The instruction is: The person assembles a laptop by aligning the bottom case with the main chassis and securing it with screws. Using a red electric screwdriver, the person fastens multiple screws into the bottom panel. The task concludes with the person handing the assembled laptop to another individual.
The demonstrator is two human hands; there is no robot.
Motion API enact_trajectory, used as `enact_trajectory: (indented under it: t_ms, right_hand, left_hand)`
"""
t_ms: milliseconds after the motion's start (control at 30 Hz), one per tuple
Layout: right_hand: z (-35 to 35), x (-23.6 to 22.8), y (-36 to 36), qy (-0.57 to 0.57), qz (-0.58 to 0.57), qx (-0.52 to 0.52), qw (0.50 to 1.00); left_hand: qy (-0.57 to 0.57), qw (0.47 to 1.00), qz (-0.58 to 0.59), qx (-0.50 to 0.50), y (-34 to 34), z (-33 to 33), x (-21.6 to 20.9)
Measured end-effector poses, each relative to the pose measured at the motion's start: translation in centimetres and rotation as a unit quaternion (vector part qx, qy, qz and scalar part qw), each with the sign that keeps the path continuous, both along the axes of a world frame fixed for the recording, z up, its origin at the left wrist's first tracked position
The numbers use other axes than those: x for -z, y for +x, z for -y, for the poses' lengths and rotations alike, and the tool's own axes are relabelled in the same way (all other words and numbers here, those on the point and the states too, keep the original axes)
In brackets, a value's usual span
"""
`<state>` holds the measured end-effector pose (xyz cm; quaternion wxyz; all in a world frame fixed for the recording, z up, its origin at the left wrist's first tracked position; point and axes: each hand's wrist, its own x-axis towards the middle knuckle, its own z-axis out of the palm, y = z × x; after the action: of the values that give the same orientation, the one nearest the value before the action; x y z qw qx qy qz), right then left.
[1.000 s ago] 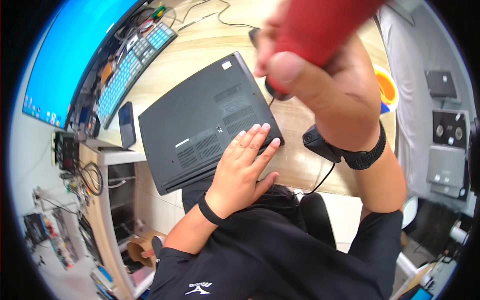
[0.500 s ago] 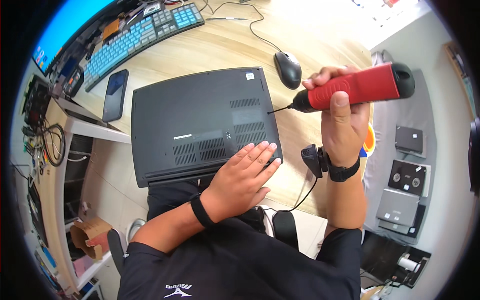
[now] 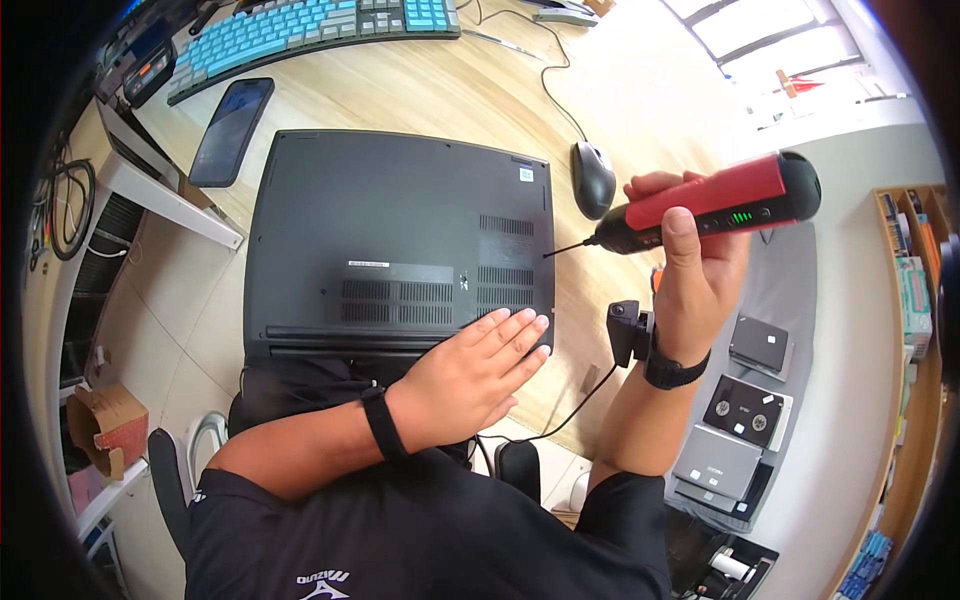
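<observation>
Laptop: black, closed, underside up, lying on the wood-grain surface in front of the person, its near edge apparently out over the lap. Thin dark bit: slanting in from the right, tip at a small dark point near the laptop's right edge; full seating cannot be told. Electric screwdriver: red and black, green lights lit on its side. Right hand: grip wrapped round the screwdriver body, thumb along its side. Left hand: flat, fingers extended side by side, grip pinching nothing, laid on the laptop's near right corner. Step in hand, by judgement: bringing the driver to a screw at that edge; loosening or tightening, cannot tell. Next move seems to call for a steeper, squarer bit and a steady left palm. Beyond: black mouse, phone, blue-and-grey keyboard.
</observation>
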<state>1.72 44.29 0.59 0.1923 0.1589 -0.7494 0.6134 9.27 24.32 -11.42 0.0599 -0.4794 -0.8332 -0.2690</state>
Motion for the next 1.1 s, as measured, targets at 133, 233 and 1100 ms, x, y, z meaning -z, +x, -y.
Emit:
enact_trajectory:
  t_ms: [133, 233, 1100]
  right_hand:
    - [-0.2, 0.0, 0.1, 0.005, -0.001, 0.012, 1.000]
    - [-0.6, 0.0, 0.4, 0.011, 0.006, 0.026, 1.000]
    - [-0.5, 0.5, 0.5, 0.077, -0.005, 0.045, 0.996]
  left_hand:
    - [-0.004, 1.000, -0.004, 0.003, -0.1, 0.1, 0.1]
    - [-0.007, 1.000, -0.003, 0.003, -0.1, 0.0, 0.1]
    - [0.184, 0.970, 0.131, -0.087, 0.2, 11.6, -3.5]
